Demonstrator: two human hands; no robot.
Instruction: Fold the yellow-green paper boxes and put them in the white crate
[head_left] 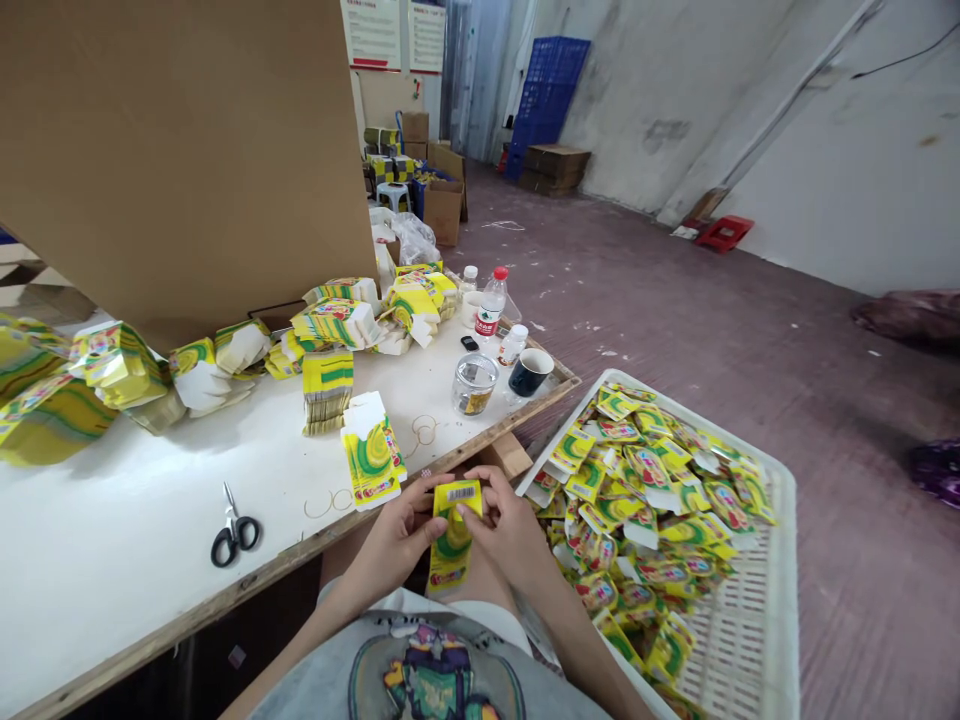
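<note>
A small yellow and green printed box (454, 545), with a barcode at its upper end, is held between my two hands above my lap. My left hand (403, 535) grips its left side with thumb and fingers. On the opposite side my right hand (508, 528) pinches it, thumb on the front near the barcode. Just beyond, flat unfolded cartons (373, 450) lie near the table edge. Behind them stands a bundle of flat cartons (328, 390). To my right, a white plastic basket (784, 560) holds many yellow boxes (652, 470).
Black-handled scissors (235, 530) and rubber bands lie on the white table (150, 550). A dark mug (531, 372), a clear jar (475, 385) and a red-capped bottle (491, 303) stand at its right corner. A large cardboard sheet (187, 150) rises behind more carton stacks.
</note>
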